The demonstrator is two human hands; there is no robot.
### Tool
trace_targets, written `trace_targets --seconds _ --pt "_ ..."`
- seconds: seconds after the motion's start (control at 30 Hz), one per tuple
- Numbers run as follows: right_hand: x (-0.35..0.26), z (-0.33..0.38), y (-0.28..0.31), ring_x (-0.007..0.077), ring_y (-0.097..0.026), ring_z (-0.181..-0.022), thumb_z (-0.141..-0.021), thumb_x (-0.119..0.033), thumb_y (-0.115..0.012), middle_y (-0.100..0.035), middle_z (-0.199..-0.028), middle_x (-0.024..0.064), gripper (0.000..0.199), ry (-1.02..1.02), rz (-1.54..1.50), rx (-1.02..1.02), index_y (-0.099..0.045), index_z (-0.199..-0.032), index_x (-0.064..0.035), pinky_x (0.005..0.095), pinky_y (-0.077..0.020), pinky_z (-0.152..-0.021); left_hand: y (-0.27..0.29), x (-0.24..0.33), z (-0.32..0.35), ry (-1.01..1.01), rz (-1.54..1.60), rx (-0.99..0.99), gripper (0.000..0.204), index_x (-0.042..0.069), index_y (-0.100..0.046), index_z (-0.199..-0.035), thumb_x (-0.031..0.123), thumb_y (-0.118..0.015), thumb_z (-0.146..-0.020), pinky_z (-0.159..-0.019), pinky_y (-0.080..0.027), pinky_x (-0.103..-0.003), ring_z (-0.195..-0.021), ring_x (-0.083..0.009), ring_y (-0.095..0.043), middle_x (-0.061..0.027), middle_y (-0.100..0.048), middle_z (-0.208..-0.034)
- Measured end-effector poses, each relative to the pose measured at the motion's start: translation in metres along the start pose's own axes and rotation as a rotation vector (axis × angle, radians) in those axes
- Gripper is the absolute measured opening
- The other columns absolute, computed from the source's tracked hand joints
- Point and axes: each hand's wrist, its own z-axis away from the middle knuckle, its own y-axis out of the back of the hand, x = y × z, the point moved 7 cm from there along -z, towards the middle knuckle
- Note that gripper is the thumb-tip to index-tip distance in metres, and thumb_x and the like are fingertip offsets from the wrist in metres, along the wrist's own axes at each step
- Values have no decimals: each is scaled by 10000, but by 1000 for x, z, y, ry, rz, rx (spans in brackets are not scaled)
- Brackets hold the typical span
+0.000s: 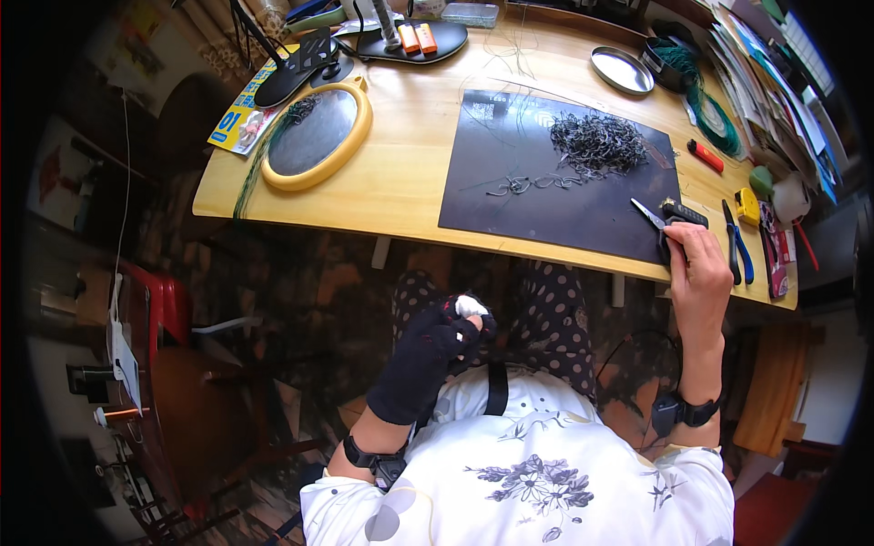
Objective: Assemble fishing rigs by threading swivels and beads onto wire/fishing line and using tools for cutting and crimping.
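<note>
My right hand [699, 259] is at the front right corner of a dark mat [510, 205], fingers closed on the handles of small scissors [648, 215]. Their blades point to the far left. Over my lap, my left hand [464, 320] wears a black fingerless glove, with white wrapping around a finger. Its fingers are curled in, and whatever they may hold is hidden. On the mat lies a heap of small dark hooks or wire-like pieces [596, 146]. Several more pieces [533, 185] trail off to its left, with thin dark threads around them.
A small black box [685, 213], blue-handled pliers [738, 246], a yellow tape measure [747, 207] and a red lighter [706, 156] lie at right. Farther back are a round metal lid [623, 71] and green cord [715, 118]. A yellow-rimmed round tray [350, 150] holds green strands at left.
</note>
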Motion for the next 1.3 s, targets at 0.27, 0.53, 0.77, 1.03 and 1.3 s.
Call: trace_targets --seconds 0.27,0.53,0.77,1.03,1.3 --pt "-61 53 -63 68 -614 -799 -893 30 -727 -630 -989 52 63 -554 -1275 -438 -715 -953 16 205 -495 -658 -14 -8 -1 37 -82 -6 169 66 -699 -1064 205 -654 -980 -704 -431 -212 -786 -37 -530 46 -639 -881" --pt "-104 86 -125 33 -538 -715 -939 -130 -747 -673 -963 4 207 -1115 -1874 -637 -699 -1111 -24 174 -416 -603 -16 -23 4 81 -9 -32 156 80 -666 -996 231 -652 -961 -640 -368 -217 -708 -41 -467 60 -559 -797" --pt "-107 79 -126 58 -621 -726 -970 -136 -712 -724 -960 57 125 -1113 -1879 -644 -667 -1020 -31 184 -463 -605 -13 -26 1 103 -35 -80 151 93 -694 -1032 222 -629 -987 -599 -392 -228 -687 -44 -512 40 -653 -858" --pt "-24 25 -32 116 -531 -570 -1017 -184 -636 -510 -733 32 227 -723 -1683 -128 -508 -862 -78 219 -448 -491 83 23 9 -443 35 355 328 62 -609 -1297 264 -566 -1042 -599 -429 -229 -730 -59 -556 -26 -684 -935" --pt "142 10 105 149 -471 -838 -1020 32 -553 -437 -945 86 82 -333 -2076 719 -472 -1033 27 263 -447 -685 162 87 36 -717 262 395 321 83 -569 -1332 216 -601 -1042 -647 -451 -273 -820 -42 -551 5 -640 -968"
